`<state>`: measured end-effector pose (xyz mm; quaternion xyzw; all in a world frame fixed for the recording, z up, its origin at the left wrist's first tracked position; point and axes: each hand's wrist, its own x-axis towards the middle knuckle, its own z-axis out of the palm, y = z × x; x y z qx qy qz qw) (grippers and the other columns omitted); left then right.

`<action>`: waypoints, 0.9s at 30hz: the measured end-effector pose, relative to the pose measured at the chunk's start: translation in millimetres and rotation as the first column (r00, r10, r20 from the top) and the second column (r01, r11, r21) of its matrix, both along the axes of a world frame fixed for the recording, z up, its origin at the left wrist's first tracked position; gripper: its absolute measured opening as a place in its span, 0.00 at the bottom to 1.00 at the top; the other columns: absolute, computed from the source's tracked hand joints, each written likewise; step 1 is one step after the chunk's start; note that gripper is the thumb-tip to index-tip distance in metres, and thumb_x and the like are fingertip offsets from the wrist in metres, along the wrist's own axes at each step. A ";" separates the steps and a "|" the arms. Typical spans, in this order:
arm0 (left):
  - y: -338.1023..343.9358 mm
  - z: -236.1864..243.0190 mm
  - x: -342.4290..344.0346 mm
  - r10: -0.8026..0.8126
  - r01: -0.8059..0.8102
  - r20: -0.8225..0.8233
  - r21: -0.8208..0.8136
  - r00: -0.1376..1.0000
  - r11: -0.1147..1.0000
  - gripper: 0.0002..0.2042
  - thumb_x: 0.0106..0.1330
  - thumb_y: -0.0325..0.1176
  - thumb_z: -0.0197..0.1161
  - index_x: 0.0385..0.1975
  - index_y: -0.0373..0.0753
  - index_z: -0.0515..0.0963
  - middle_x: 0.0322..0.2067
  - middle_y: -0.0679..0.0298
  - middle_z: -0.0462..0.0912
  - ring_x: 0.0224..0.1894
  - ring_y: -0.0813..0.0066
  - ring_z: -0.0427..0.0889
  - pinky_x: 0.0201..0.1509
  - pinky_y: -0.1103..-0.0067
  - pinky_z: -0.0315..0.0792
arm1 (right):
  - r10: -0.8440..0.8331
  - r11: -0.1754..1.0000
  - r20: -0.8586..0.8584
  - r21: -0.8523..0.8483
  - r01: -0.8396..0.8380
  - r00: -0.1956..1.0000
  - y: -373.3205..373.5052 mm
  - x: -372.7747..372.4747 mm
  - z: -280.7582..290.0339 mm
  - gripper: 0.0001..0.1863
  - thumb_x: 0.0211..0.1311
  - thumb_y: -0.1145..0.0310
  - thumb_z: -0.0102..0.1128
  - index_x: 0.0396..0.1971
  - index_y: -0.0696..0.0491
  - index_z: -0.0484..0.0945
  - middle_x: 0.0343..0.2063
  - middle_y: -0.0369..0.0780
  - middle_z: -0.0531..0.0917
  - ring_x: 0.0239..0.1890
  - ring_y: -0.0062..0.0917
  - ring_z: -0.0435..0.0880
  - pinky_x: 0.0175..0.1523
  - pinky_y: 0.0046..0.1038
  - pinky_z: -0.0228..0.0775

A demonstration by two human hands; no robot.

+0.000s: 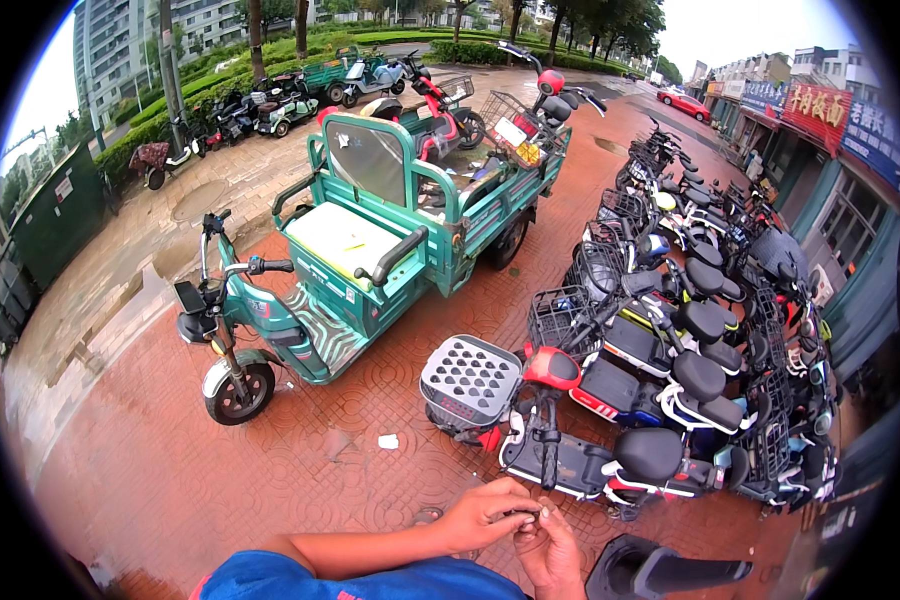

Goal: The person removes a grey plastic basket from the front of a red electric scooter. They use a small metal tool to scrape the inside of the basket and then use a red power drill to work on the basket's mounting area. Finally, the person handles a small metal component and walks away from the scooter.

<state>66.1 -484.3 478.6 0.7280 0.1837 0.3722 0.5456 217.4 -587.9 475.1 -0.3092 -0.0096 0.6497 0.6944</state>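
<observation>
My left hand [485, 517] and my right hand [552, 552] meet at the fingertips in front of my blue shirt [360, 582]. Both are closed in a pinch. Whatever sits between the fingers, if anything, is too small to make out. Just beyond the hands stands a red, white and black electric scooter [560, 462], with a black seat [648, 455] and a grey front basket with a perforated lid [470, 378]. A black object [660, 572], partly cut off, lies beside my right hand.
A green cargo tricycle [370, 270] stands ahead to the left, a red electric bike [550, 85] on its bed. Tightly parked scooters [705, 320] fill the right side along the shopfronts [820, 120]. A white scrap [388, 441] lies on the red paving [300, 480].
</observation>
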 end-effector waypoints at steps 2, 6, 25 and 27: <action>2.7 -2.4 -4.8 -0.008 0.008 0.011 -0.011 1.000 1.000 0.10 0.66 0.27 0.67 0.46 0.37 0.85 0.44 0.58 0.85 0.48 0.62 0.84 0.53 0.70 0.77 | 0.003 1.000 0.000 0.001 -0.003 1.000 1.7 -4.4 -5.2 0.07 0.71 0.71 0.60 0.43 0.56 0.79 0.37 0.39 0.86 0.36 0.23 0.86 0.46 0.24 0.80; 9.2 -4.3 -15.7 -0.006 0.005 -0.011 -0.050 1.000 0.999 0.09 0.67 0.27 0.67 0.45 0.34 0.85 0.43 0.58 0.86 0.46 0.64 0.85 0.52 0.72 0.78 | -0.001 0.990 0.152 -0.137 0.023 0.988 0.9 -20.3 -4.9 0.04 0.72 0.71 0.61 0.42 0.52 0.81 0.36 0.37 0.86 0.34 0.24 0.84 0.37 0.26 0.76; 43.5 -3.8 -18.9 -0.084 0.089 0.034 -0.160 0.996 0.983 0.04 0.60 0.24 0.74 0.32 0.34 0.86 0.34 0.61 0.86 0.38 0.74 0.84 0.41 0.78 0.76 | -0.098 0.984 0.265 -0.116 0.132 0.959 10.4 -52.2 20.2 0.09 0.74 0.69 0.60 0.47 0.58 0.80 0.40 0.41 0.86 0.41 0.25 0.86 0.46 0.25 0.79; 43.6 -4.9 -21.5 -0.146 0.151 0.038 -0.215 0.989 0.965 0.04 0.60 0.24 0.74 0.33 0.33 0.86 0.35 0.62 0.85 0.39 0.76 0.84 0.42 0.80 0.77 | -0.119 0.983 0.310 -0.097 0.156 0.943 7.4 -55.2 10.8 0.08 0.74 0.71 0.60 0.46 0.59 0.80 0.39 0.41 0.87 0.40 0.25 0.87 0.45 0.24 0.80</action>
